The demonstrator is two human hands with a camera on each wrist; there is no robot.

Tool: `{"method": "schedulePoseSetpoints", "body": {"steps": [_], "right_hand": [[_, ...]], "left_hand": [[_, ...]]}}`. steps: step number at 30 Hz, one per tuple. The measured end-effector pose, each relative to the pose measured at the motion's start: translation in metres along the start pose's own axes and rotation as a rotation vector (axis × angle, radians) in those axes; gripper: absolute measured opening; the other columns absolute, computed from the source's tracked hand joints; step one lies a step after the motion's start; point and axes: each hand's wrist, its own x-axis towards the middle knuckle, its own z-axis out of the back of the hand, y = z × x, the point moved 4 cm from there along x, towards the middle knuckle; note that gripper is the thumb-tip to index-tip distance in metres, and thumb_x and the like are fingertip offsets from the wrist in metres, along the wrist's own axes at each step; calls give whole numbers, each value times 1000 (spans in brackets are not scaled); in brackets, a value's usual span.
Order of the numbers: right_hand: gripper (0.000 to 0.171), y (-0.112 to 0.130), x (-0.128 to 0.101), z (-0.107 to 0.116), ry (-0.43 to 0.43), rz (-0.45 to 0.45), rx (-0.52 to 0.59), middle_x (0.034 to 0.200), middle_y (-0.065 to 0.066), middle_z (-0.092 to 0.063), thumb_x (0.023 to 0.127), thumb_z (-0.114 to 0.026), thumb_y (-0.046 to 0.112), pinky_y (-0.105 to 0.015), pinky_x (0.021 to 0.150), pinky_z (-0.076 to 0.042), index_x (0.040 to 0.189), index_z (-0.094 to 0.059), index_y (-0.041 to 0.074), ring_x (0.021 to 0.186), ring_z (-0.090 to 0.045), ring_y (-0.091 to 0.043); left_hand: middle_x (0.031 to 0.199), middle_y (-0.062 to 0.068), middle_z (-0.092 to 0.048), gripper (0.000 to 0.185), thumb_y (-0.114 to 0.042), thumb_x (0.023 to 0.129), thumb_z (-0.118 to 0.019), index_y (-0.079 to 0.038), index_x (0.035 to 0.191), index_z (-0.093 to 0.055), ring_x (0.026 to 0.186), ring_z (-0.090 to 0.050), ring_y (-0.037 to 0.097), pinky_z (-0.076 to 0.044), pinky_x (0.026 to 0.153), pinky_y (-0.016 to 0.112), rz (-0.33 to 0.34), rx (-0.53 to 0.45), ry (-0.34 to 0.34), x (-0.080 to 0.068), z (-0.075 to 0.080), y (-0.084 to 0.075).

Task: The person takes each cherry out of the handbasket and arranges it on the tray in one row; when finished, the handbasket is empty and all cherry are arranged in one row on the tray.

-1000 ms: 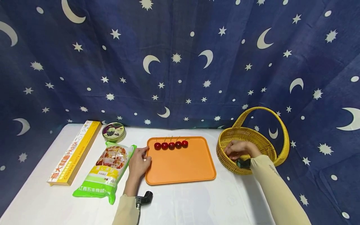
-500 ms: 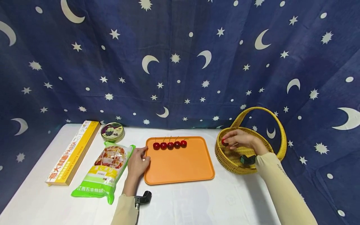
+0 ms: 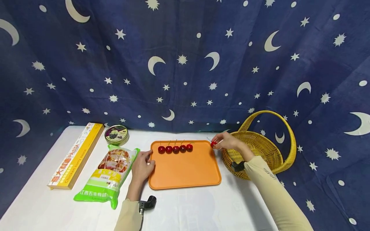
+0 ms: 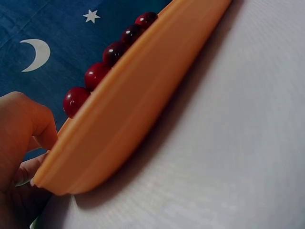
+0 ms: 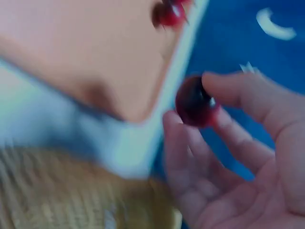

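Observation:
An orange tray [image 3: 185, 170] lies on the white table. Along its far left side sits a row of several dark red cherries [image 3: 176, 149], stems up. My left hand [image 3: 142, 168] holds the tray's left rim; in the left wrist view, its thumb and fingers [image 4: 40, 126] are at the rim's end. My right hand [image 3: 229, 142] pinches a single cherry [image 5: 195, 101] between thumb and fingertips, over the tray's far right corner, just left of a yellow wicker basket [image 3: 260, 146].
Left of the tray lie a green food bag [image 3: 108, 175], a pasta box [image 3: 76, 155] and a round tin [image 3: 117, 135]. The basket's tall handle [image 3: 292, 141] arches up at the right. A dark blue curtain [image 3: 185, 64] with moons and stars hangs behind the table.
My right hand has come up out of the basket with a cherry and moved left to the tray's far right corner. My left hand has stayed at the tray's rim.

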Motion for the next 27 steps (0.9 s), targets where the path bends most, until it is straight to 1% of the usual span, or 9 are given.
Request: {"method": "schedulePoseSetpoints", "body": {"steps": [2,6,8,12,15,20,27], "right_hand": [[31,3,11,-14,-62,28,-78,87,-16,-67,78,-74,0,-33,62,-54,104,-65,-11,70,-63,-24],[32,6,30,-40,-189,54,-202,85,-14,-67,74,-80,5,-29,68,-49,101,-68,-8,75,-61,-22],[33,5,39,-49,-238,42,-237,85,-12,-67,72,-82,6,-29,72,-47,101,-69,-5,78,-58,-21],[35,2,51,-61,-300,9,-215,84,-11,-68,70,-83,5,-33,74,-47,100,-69,-4,78,-59,-22],[36,-1,54,-66,-331,-4,-213,82,-10,-68,68,-85,4,-34,75,-47,100,-70,-3,77,-59,-22],[37,-3,56,-70,-336,-11,-193,82,-9,-68,68,-85,3,-33,76,-47,102,-69,-3,77,-60,-21],[35,-5,57,-74,-343,-23,-153,82,-8,-67,69,-84,2,-32,72,-47,100,-69,-2,76,-60,-21]], "left_hand": [[96,11,-58,46,-10,77,-66,-3,121,-70,69,-50,19,-38,60,35,-11,2,-12,1,0,0],[95,11,-58,46,-8,75,-66,-3,120,-70,67,-50,18,-38,58,35,-30,2,-35,1,1,0],[96,11,-58,46,-8,75,-66,-3,120,-70,67,-50,19,-39,58,34,-31,0,-39,1,1,0],[98,11,-59,46,-9,75,-66,-3,120,-70,68,-51,19,-39,59,35,-25,0,-36,1,0,-1],[98,11,-59,46,-9,75,-65,-2,120,-70,69,-51,19,-39,59,35,-23,-1,-28,0,0,-2],[98,12,-59,47,-10,75,-65,-2,121,-69,70,-51,20,-39,60,36,-16,-5,-14,0,0,-3],[97,10,-58,48,-9,75,-67,-4,122,-69,72,-50,21,-39,62,36,-3,8,-8,1,1,-2]]}}
